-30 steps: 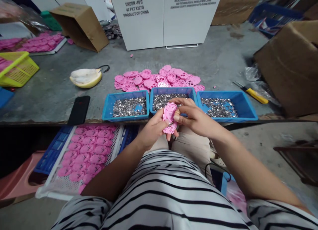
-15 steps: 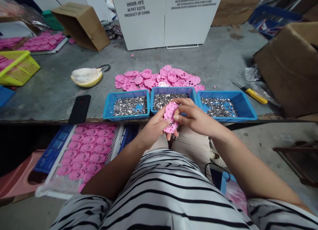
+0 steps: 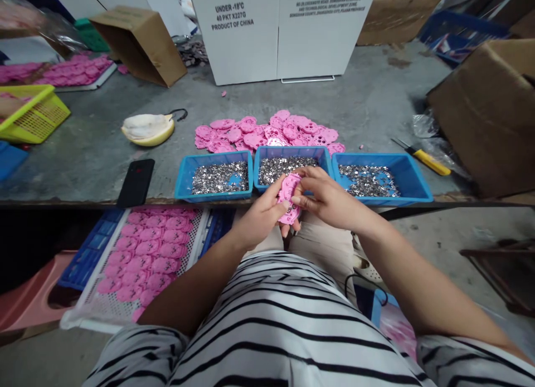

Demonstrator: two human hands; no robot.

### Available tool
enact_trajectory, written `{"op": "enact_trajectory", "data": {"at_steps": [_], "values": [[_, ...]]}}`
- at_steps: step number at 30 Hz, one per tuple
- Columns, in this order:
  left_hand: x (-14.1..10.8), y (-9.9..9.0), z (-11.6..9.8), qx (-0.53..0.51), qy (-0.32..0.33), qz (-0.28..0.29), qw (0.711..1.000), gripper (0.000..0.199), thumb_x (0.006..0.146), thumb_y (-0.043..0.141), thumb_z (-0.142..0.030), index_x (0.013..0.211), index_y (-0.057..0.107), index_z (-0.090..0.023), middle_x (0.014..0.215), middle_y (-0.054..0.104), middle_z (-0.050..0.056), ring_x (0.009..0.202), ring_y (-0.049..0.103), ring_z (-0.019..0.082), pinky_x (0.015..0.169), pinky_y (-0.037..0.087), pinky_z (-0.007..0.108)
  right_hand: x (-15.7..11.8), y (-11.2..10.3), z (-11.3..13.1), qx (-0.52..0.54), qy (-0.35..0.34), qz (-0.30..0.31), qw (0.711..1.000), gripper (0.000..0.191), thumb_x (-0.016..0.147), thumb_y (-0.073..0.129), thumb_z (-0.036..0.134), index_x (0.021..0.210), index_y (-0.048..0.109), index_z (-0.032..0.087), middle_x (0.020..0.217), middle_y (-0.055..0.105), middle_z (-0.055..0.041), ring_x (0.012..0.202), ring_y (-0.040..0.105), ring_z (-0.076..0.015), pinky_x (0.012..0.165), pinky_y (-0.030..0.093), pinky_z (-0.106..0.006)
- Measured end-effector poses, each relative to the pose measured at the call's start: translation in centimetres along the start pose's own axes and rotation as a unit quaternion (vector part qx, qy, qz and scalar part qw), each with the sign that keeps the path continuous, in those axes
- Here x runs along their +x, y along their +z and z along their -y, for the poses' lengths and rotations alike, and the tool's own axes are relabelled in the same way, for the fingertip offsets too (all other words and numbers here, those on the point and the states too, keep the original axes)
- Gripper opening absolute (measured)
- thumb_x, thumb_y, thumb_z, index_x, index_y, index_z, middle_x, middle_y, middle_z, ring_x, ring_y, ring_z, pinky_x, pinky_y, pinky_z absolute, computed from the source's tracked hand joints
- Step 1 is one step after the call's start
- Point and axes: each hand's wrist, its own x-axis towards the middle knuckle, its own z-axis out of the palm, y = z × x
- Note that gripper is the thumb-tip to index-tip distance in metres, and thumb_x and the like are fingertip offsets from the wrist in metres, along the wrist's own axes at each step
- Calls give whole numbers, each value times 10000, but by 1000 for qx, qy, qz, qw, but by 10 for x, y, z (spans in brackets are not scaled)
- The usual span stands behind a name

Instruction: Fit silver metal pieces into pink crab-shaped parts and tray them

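my black-and-white striped cloth shirt (image 3: 259, 320) fills the near middle. left of it, below the table edge, flat pink pieces (image 3: 146, 248) lie in rows in a white perforated plastic tray (image 3: 90, 303). farther in, my left hand (image 3: 261, 214) grips one scalloped pink plastic piece (image 3: 289, 192), thumb on its face. my right hand (image 3: 328, 197) curls against its right edge; whether it pinches the piece or something small, i can't tell. the piece is just on the near side of three blue rectangular plastic bins (image 3: 413, 181) holding tiny shiny metal parts (image 3: 219, 175). a black phone (image 3: 136, 182) lies left of them, a yellow-handled screwdriver (image 3: 432, 161) right. beyond sits a loose pink plastic pile (image 3: 254, 139), then a tall white printed carton (image 3: 309, 47).
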Motion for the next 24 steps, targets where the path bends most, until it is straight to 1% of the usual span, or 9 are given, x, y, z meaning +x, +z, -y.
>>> {"op": "enact_trajectory", "data": {"at_steps": [2,4,7,10,14,17,20,24], "values": [[1,-1,2,-16,7,-3,1000,781,832,600,-269,1510,238,-128,748,629,25,548,612,131,455,436,221,-1,3,0,29,2,-17,999,202,876,613,325,711,571,216,1067,603,-98,1108,542,-276,990,428,-483],[2,-1,5,-33,11,-16,999,774,808,592,-250,1497,258,-139,786,642,37,553,625,142,438,426,226,-2,8,-1,75,8,-39,996,201,867,631,334,715,581,212,1094,601,-88,1111,551,-257,996,426,-471],[3,-1,6,-55,15,-31,998,737,783,560,-231,1464,302,-118,775,648,41,513,610,140,423,408,232,-4,15,-4,154,36,-77,984,260,845,662,417,705,619,202,1105,603,-85,1105,567,-247,1007,420,-464],[4,0,5,-69,18,-36,997,684,767,545,-225,1414,362,-101,772,651,50,551,638,158,426,412,230,-4,18,-5,201,66,-99,972,288,810,699,460,695,654,200,1136,604,-85,1133,566,-247,1025,408,-454],[5,1,4,-66,18,-36,997,546,733,584,-212,1260,472,-126,806,664,48,537,637,140,411,397,215,-4,17,-4,241,85,-105,961,317,814,686,475,663,655,198,1144,610,-93,1139,562,-252,995,437,-456],[5,1,3,-59,19,-47,997,425,707,627,-216,1105,501,-137,790,679,42,500,619,127,391,377,210,-3,15,-3,265,90,-128,952,303,806,691,472,673,655,202,1145,616,-92,1110,576,-250,998,441,-477],[4,1,3,-49,14,-59,997,398,693,666,-229,1043,492,-150,772,701,38,469,602,121,375,364,208,-2,16,-3,267,92,-149,948,268,789,710,454,694,668,207,1132,624,-90,1102,584,-248,1030,420,-499],[3,2,2,-35,10,-67,997,408,679,706,-244,1016,494,-159,751,717,32,439,581,106,361,350,199,-3,17,-4,262,92,-147,949,265,788,715,458,694,670,214,1097,634,-84,1113,582,-253,1046,412,-513]]}}
